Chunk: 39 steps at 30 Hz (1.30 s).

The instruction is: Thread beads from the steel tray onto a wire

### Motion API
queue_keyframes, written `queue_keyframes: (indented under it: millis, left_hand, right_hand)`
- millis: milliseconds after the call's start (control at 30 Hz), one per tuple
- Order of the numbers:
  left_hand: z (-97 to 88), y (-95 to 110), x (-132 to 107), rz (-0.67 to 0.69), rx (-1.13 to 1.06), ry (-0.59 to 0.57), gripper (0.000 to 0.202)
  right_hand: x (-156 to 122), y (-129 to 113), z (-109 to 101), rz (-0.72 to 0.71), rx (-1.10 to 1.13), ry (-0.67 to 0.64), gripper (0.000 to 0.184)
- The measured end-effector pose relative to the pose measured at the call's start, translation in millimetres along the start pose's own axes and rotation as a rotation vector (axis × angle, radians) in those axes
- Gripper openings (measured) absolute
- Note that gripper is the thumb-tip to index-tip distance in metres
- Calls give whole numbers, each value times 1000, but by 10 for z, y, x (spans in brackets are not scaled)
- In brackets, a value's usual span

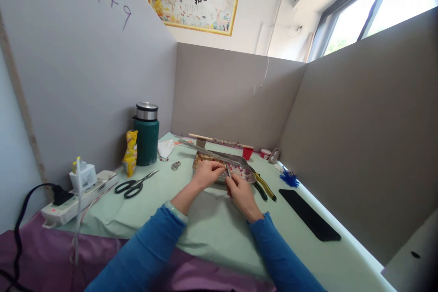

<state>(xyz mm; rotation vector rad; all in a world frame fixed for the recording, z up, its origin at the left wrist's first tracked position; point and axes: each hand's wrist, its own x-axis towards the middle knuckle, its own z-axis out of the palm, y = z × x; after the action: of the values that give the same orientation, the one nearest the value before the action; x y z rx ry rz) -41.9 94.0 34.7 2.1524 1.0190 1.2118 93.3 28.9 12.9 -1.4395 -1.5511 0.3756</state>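
Observation:
My left hand is closed in a pinch at the front of a metal tray; what sits between its fingertips is too small to make out. Close beside it, my right hand grips a slim metal tool, perhaps tweezers, its tip near the left fingertips. Red, white and clear beads fill much of the tray behind the hands, and gold-coloured ones lie at its left side. A bundle of thin metal wires lies slanting across the tray's back.
Yellow-and-black pliers lie right of the tray, near a black flat strip. Scissors, a green flask, a yellow packet and a power strip are leftward. A red cup stands behind. Grey partitions enclose the table.

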Motion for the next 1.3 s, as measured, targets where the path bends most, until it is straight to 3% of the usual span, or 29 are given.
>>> queue_keyframes:
  millis: [200, 567, 867, 1300]
  left_hand:
    - [-30, 38, -12, 3, -56, -66, 31]
    - [-38, 55, 0, -82, -200, -125, 29]
    - [-33, 79, -10, -81, -108, -59, 29]
    - [-25, 37, -4, 1, 57, -26, 27]
  right_hand:
    - [1, -38, -36, 33, 138, -36, 29]
    - [-2, -48, -42, 15, 135, -12, 31]
    - [-5, -45, -23, 6, 105, -36, 30]
    - [13, 80, 33, -65, -138, 43, 29]
